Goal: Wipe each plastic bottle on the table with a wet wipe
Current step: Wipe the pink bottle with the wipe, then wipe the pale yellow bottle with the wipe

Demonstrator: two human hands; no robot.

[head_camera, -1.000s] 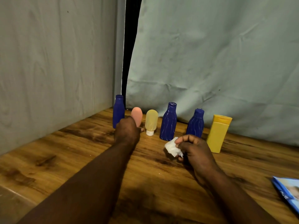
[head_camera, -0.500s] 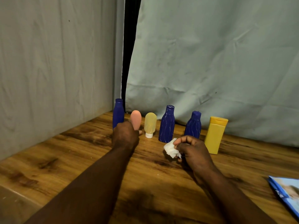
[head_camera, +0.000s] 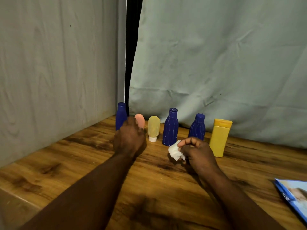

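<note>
Several plastic bottles stand in a row at the back of the wooden table [head_camera: 83,163]: a tall blue bottle [head_camera: 120,113], a pink tube [head_camera: 140,121], a pale yellow tube [head_camera: 153,127] on a white cap, a wavy blue bottle [head_camera: 171,127], a shorter blue bottle [head_camera: 197,127] and a yellow bottle [head_camera: 219,138]. My left hand [head_camera: 128,138] grips the lower part of the pink tube and hides it. My right hand [head_camera: 196,153] pinches a crumpled white wet wipe [head_camera: 174,151] in front of the blue bottles.
A blue wet-wipe pack [head_camera: 294,198] lies at the right edge of the table. Grey cloth hangs close behind the bottles and along the left side, with a dark gap [head_camera: 132,63] between the sheets. The table's front left corner [head_camera: 16,206] drops off.
My left hand has stayed on the pink tube. My right hand with the wipe has barely shifted. The view has tilted slightly, so the bottles sit lower in the frame.
</note>
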